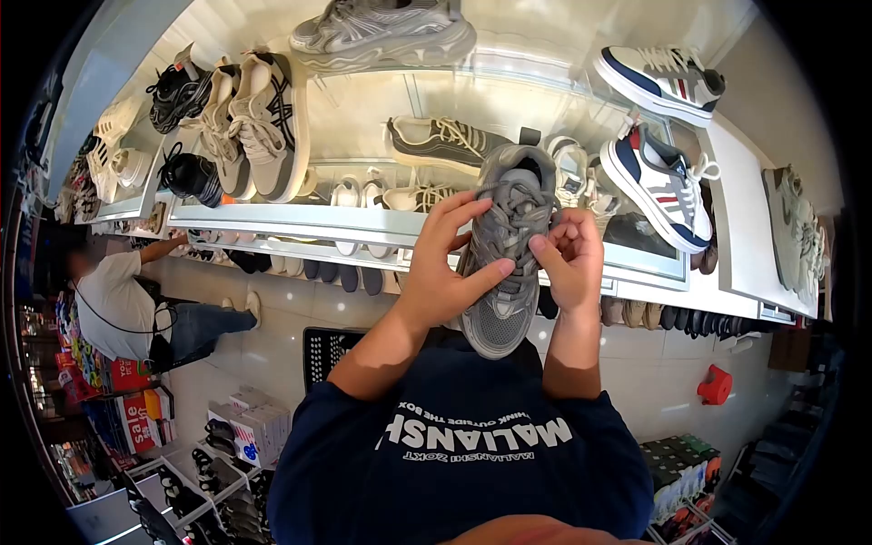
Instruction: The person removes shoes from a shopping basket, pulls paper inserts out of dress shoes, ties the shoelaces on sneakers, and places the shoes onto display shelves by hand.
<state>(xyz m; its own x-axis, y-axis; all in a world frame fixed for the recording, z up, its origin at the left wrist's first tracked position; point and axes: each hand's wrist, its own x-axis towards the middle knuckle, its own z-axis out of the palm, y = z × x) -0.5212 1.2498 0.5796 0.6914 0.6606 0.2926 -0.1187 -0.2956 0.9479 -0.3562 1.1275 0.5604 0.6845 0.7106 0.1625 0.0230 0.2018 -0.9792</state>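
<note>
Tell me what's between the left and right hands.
The laced part of the grey shoe lies between left hand and right hand; head view.

Your left forearm (386, 345) slanted forward and inward, while your right forearm (573, 350) ran nearly straight ahead. Your left hand (440, 272) was spread, its thumb (490, 276) stretched inward, apart from the gently bent fingers. Your right hand (572, 268) faced it nearby, thumb angled toward the left and fingers curled.
</note>
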